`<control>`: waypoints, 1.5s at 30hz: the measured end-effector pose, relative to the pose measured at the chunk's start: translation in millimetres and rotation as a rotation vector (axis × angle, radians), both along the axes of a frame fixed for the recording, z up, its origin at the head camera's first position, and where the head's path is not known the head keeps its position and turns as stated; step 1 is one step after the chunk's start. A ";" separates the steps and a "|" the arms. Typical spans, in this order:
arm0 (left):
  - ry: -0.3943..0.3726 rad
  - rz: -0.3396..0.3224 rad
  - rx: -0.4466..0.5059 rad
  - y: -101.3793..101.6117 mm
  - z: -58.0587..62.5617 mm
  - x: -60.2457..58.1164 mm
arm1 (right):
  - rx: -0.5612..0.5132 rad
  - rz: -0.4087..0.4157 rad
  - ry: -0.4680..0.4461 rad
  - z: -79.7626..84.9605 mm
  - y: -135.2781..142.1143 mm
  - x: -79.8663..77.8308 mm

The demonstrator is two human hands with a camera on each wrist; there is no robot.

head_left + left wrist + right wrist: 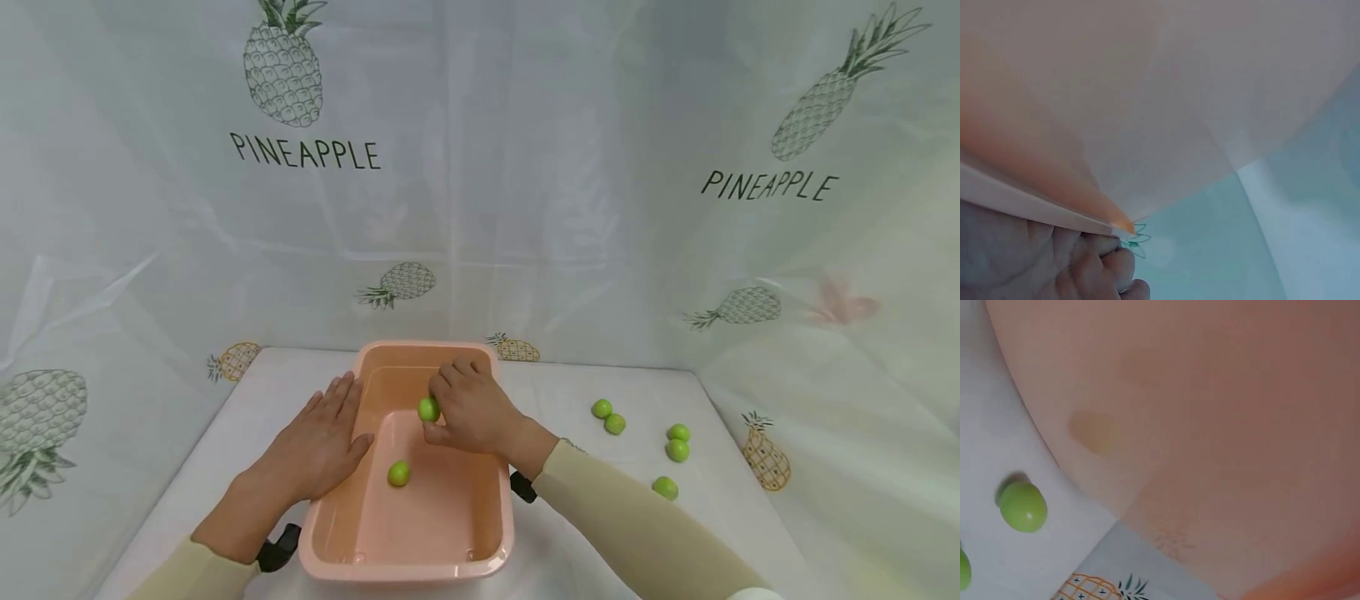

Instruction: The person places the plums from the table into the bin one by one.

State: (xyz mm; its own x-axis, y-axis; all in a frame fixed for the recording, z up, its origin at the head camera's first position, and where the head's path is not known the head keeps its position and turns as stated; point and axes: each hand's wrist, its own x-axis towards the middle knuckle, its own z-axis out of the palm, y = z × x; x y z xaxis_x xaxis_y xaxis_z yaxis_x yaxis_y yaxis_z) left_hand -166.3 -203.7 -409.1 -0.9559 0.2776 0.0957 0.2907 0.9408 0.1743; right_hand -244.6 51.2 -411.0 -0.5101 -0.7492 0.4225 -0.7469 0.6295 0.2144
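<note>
A pink plastic basin (405, 572) stands on the white table. My right hand (472, 408) reaches over its right rim and pinches a small green ball-like fruit (429, 409) between thumb and fingers, above the basin floor. Another green fruit (399, 473) lies on the floor of the basin. With fingers stretched out, my left hand (322, 437) rests on the basin's left rim. In the left wrist view the left fingers (1094, 269) lie beneath the rim against the outer side. The right wrist view shows the basin's outer wall (1210, 425), while the right hand is out of sight.
Right of the basin, several green fruits (615, 424) lie on the white table (555, 533), some in touching pairs. A pale curtain (525, 167) printed with pineapples hangs behind the table and along its sides.
</note>
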 end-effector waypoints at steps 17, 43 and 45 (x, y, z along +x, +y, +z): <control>0.000 -0.019 0.018 -0.5 5.9 -3.0 | -0.042 -0.023 0.040 -4.6 0.4 -2.6; -0.002 -0.019 0.020 -1.9 -1.3 -3.9 | -0.246 -0.061 0.208 2.3 59.4 -22.1; -0.004 -0.019 0.021 -2.0 -1.1 -3.8 | -0.255 -0.091 0.204 1.2 74.0 -27.1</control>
State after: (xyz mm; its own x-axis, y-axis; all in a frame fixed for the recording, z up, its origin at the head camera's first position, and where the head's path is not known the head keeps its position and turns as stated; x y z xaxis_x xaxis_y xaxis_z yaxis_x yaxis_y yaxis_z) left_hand -170.1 -205.8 -410.2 -0.9508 0.2939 0.0982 0.3080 0.9311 0.1952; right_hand -271.7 125.2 -409.8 -0.4556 -0.5619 0.6904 -0.6432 0.7440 0.1810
